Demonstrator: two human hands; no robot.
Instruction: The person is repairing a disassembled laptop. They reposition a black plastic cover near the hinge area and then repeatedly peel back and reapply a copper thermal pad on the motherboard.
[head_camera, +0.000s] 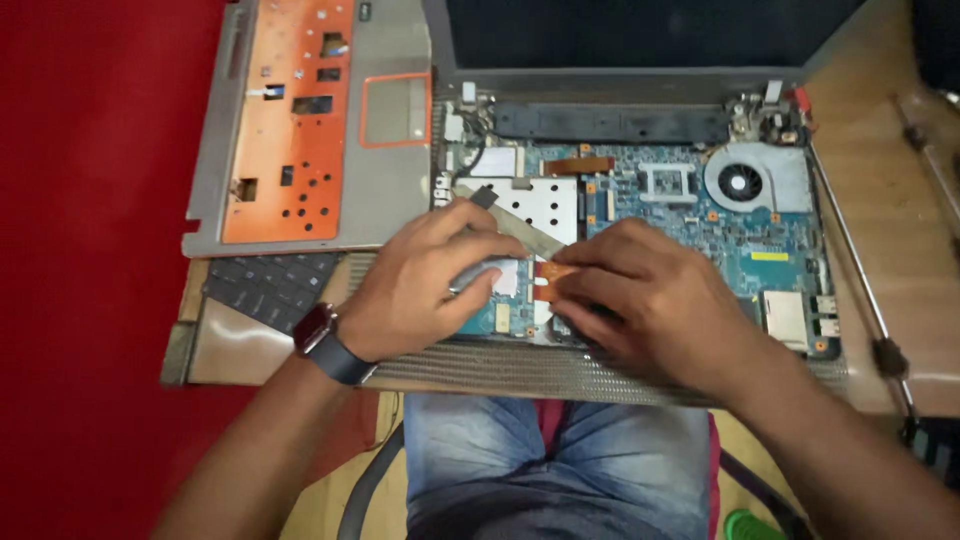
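Both hands pinch an orange ribbon (553, 277) on the board (700, 215) — left hand (425, 285), right hand (650, 300) — yellow label (770, 256) right, connector hidden.

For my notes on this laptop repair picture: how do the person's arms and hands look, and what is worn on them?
Both forearms are bare, with no sleeves in view. The left hand has a dark watch with a dark strap on its wrist. The right hand wears no glove; no ring shows.
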